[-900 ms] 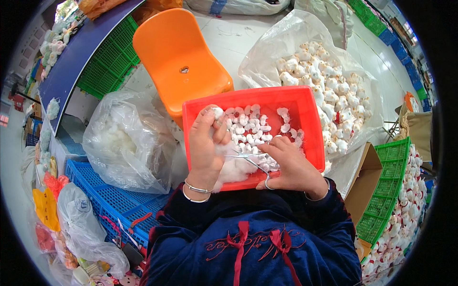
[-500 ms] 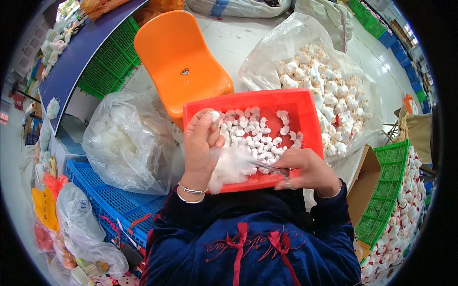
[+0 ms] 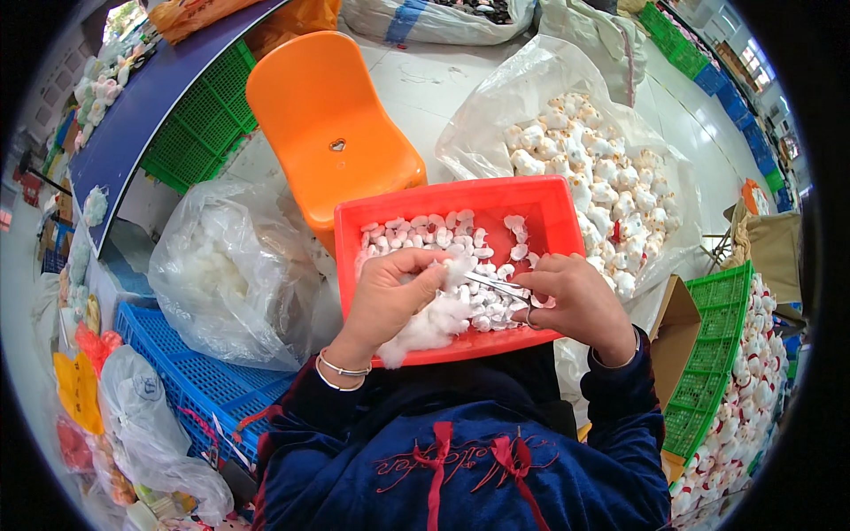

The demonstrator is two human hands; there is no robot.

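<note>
My left hand [image 3: 390, 296] pinches a small white plush piece [image 3: 458, 268] between thumb and fingers, over the red plastic bin [image 3: 571, 208]. In my right hand [image 3: 575, 301] is a pair of slim metal forceps [image 3: 496, 285] with scissor-like finger loops. Their tips point left and meet the plush piece; whether they are inside it cannot be seen. Beneath my left hand a tuft of white stuffing [image 3: 425, 329] lies at the bin's near side. Many small curved white plush pieces [image 3: 425, 232] are spread across the bin, partly hidden by my hands.
An orange chair [image 3: 332, 133] stands beyond the bin. To the left are a clear bag of stuffing [image 3: 226, 274] and a blue crate [image 3: 168, 354]. A clear bag of white plush parts [image 3: 611, 190] lies right, with a cardboard box [image 3: 677, 332] and green crate [image 3: 708, 354] nearer.
My left hand has lowered and moved right with the plush piece. The forceps tips have risen from the stuffing to meet it, and the stuffing between the hands is no longer stretched.
</note>
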